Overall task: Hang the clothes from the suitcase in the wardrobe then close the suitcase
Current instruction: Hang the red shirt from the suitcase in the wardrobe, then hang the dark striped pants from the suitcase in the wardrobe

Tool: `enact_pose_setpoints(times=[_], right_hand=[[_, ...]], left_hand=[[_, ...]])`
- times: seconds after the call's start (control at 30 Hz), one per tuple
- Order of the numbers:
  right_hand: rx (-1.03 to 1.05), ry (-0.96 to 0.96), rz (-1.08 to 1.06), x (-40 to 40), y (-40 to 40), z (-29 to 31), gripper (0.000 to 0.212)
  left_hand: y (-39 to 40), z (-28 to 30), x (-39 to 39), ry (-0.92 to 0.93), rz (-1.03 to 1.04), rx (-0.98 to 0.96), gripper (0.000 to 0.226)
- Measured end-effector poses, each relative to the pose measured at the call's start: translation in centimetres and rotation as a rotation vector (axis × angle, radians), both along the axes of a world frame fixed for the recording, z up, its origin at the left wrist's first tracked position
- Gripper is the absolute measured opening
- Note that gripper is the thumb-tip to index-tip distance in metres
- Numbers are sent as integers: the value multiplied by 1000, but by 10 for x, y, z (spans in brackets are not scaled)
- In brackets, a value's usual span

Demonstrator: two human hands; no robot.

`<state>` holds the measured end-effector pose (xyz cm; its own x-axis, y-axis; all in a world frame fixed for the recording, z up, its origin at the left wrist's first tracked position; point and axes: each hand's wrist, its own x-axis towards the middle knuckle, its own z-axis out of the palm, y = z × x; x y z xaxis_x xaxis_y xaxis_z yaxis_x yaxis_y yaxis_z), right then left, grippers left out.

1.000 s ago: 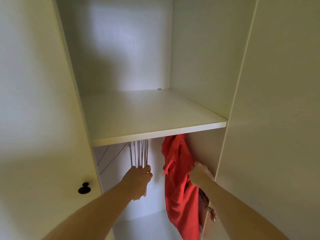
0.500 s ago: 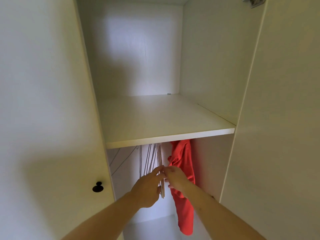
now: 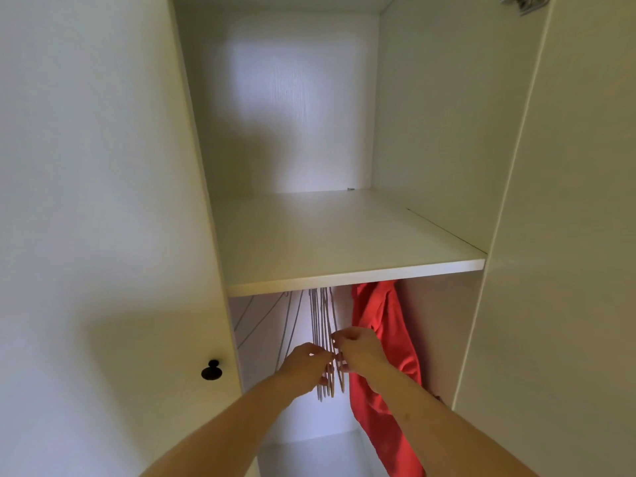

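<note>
A red garment (image 3: 385, 342) hangs under the white wardrobe shelf (image 3: 344, 273), at the right side of the hanging space. Left of it hangs a bunch of several thin empty hangers (image 3: 321, 325). My left hand (image 3: 304, 364) pinches the lower ends of the hangers from the left. My right hand (image 3: 358, 349) grips the same bunch from the right, in front of the red garment. The rail and the hanger hooks are hidden behind the shelf. The suitcase is out of view.
An open wardrobe door (image 3: 103, 235) with a black knob (image 3: 211, 370) stands at the left. Another door panel (image 3: 568, 235) stands at the right, with a metal hinge (image 3: 523, 1) at the top. The upper shelf compartment holds nothing.
My right hand left the red garment and came across to the hangers, where it meets my left hand. The view shifted slightly upward and left.
</note>
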<state>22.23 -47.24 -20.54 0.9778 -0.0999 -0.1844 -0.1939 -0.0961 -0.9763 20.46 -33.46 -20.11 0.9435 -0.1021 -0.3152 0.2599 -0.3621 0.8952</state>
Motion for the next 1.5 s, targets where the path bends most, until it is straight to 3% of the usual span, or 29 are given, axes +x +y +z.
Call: enact_pose_setpoints(times=[0.13,0.3,0.47,0.57,0.73,0.9,1.13,1.27,1.37,1.5], right_hand=[[-35,-63,-110,-6,-12,4,17],[-54,-114,-223,-13,-28,6,20],[-37,-158,-282,-40,-35,-1,26],[-168,-137,-307,-71,-35,-17,22],[-316,-62,-269,-127,-35,-53,24],[-454,224,-76,-183,-33,-116,23],[-708,495,157,-234,-12,-175,17],[-786,631,510,-240,23,-207,38],[-955,580,708,-252,64,-208,34],[-932,578,884,-265,139,-198,32]], left_hand=[[-1,-7,4,38,-17,-11,26],[-10,-12,7,44,-5,17,4],[-8,-19,6,17,11,86,41],[-2,-24,2,20,-17,171,55],[14,-30,-40,-76,-88,271,54],[49,-74,-118,-33,-190,225,39],[140,-154,-218,25,-193,439,37],[204,-187,-273,183,-130,527,39],[254,-201,-308,263,-62,563,36],[323,-209,-352,344,49,618,30]])
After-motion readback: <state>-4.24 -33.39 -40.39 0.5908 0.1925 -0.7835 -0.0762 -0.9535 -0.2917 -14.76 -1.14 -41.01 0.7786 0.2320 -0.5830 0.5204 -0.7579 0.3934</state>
